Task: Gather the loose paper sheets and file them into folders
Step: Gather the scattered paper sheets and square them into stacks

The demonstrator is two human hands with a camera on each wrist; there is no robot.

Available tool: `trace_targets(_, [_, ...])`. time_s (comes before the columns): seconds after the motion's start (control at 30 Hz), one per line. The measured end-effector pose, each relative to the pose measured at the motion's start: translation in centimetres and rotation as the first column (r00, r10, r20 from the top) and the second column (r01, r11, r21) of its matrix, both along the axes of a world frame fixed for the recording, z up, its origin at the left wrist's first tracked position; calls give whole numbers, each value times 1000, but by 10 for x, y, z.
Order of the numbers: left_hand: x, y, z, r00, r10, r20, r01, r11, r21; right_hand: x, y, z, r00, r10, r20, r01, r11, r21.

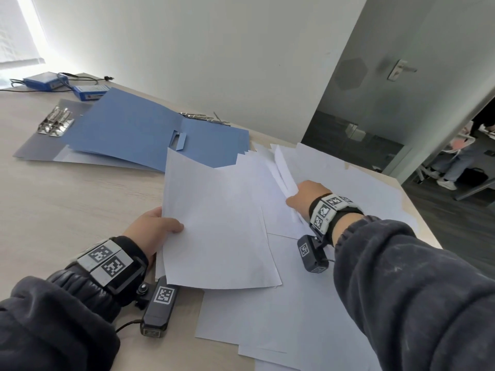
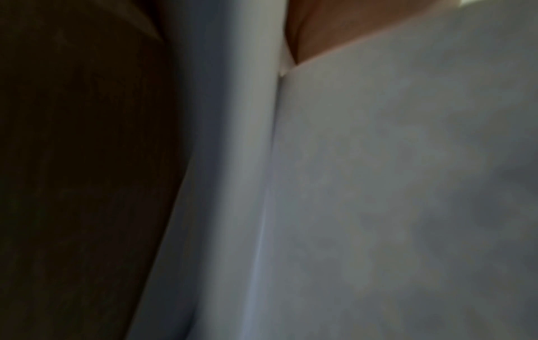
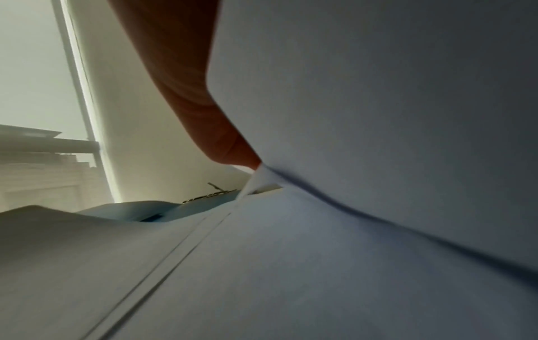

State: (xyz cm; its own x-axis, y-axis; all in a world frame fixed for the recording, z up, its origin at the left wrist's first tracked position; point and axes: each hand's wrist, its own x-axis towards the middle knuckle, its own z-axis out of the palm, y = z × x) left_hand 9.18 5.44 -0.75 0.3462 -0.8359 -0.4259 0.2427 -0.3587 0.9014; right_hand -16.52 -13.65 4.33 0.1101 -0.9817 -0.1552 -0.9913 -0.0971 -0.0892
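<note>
Gathering loose sheets, left hand [image 1: 152,231] holds the stack [image 1: 217,226], right hand [image 1: 304,195] pinches one more sheet [image 1: 284,170].

My left thumb clamps the stack's left edge, lifted off the worktop [image 1: 67,204]; my right fingers curl round a sheet standing on edge. To do it well I'd say: lay the sheet square on the stack, keep the left grip firm near the edge so nothing fans out, then tap the edges even before filing. More sheets [image 1: 281,317] lie spread under and right of my hands. The blue folders [image 1: 128,129] lie open at the back left, overlapping, no white sheets seen inside; a grey binder [image 1: 40,145] with a metal clip sits beneath them, also looks unfilled.
</note>
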Motion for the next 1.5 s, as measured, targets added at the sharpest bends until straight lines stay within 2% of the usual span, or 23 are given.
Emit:
trace_targets(0.13, [2,0,-2,1000,-4,0,4,1000,-8,16,3,-13,981,146,-125,-133,985,111])
trace_targets(0.33, [4,-1,-6,1000,-16,0,16,1000,-17,-3,3,-26,942,308,-133,-253,913,320])
trace_targets(0.57, [7,-1,-9,1000,-20,9,20,999,-26,-10,9,-25,905,362,-222,-298,914,276])
trace_targets(0.77, [7,-2,-9,1000,-1,9,1,1000,-28,-12,17,-21,905,359,-227,-312,925,216])
trace_targets(0.97, [12,2,-8,999,38,-28,-39,998,-49,0,29,-19,817,398,-418,-359,917,172])
trace_targets(1.1, [19,8,-7,996,79,-37,-81,995,-59,2,34,-15,813,348,-466,-327,936,128])
trace_targets(1.27, [24,16,-5,994,105,-21,-106,993,-49,-23,25,-7,907,219,-359,-218,975,44])
trace_targets(1.4, [24,18,-6,995,95,-7,-95,995,-42,-50,27,7,985,25,-169,-31,999,-33])
trace_targets(1.5, [18,20,-6,997,80,1,-80,997,-15,-63,36,18,1000,-5,-20,4,999,-50])
